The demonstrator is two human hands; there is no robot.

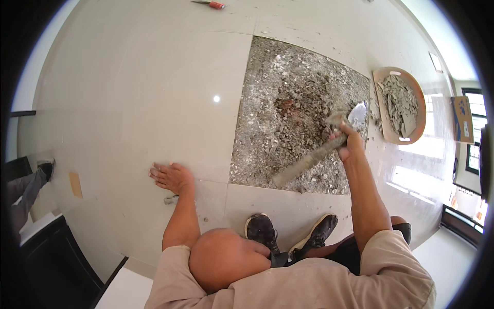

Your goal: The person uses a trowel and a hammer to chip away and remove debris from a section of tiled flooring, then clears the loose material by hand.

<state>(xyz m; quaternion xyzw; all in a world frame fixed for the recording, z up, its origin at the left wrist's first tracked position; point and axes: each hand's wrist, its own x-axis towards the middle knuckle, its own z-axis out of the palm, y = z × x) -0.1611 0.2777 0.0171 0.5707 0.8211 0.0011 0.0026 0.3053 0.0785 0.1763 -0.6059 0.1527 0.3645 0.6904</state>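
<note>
My left hand (174, 177) rests flat on the pale floor tile, fingers spread, holding nothing. A small grey object (171, 200) lies by its wrist, too small to name. My right hand (351, 141) is closed round a long, dust-coated grey bar (309, 164), which slants down to the left over the rubble. A shiny metal blade (357, 114) shows just beyond my fingers; I cannot tell whether it joins the bar. Beneath is a square recess (283, 67) in the tiled floor, filled with broken grey mortar and small stones, with a reddish patch near its middle.
Right of the recess, an orange tub (423, 108) holds grey mortar chunks. A red-handled tool (216, 5) lies at the far edge. My shoes (261, 229) stand just before the recess. Another person's leg (31, 188) shows at left, near a tan piece (75, 184). A cardboard box (463, 119) stands right.
</note>
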